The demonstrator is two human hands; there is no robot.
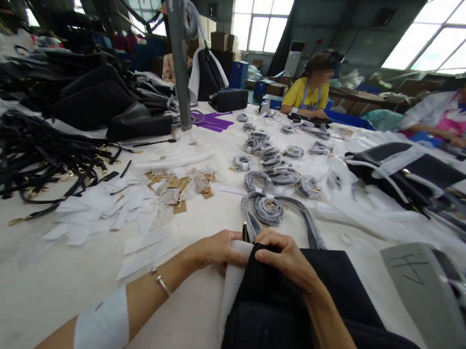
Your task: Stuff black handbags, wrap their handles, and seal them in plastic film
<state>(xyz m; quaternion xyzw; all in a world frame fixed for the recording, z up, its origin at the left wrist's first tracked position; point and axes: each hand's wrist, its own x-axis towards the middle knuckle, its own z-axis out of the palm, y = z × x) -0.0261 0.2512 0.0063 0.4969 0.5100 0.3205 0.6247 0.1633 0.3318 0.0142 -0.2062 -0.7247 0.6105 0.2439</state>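
Observation:
A black bag [335, 275] lies on the table close in front of me, its upper edge bunched at the far end. My right hand [285, 258] is closed on that black edge, thumb and fingers pinching the material. Right beside it, my left hand [224, 247] is closed on a soft white sheet [236, 274] that runs along the bag's left side. Its fingertips are partly hidden behind the sheet. A grey wrapped strap [311, 227] arches just beyond both hands.
Coiled grey-wrapped straps [269, 209] line the table's middle. White paper strips [90, 206] and brown tags [178, 191] lie left, near black straps [68, 153]. A metal post [179, 52] rises ahead. A grey box [420, 288] sits right. Two people work across the table.

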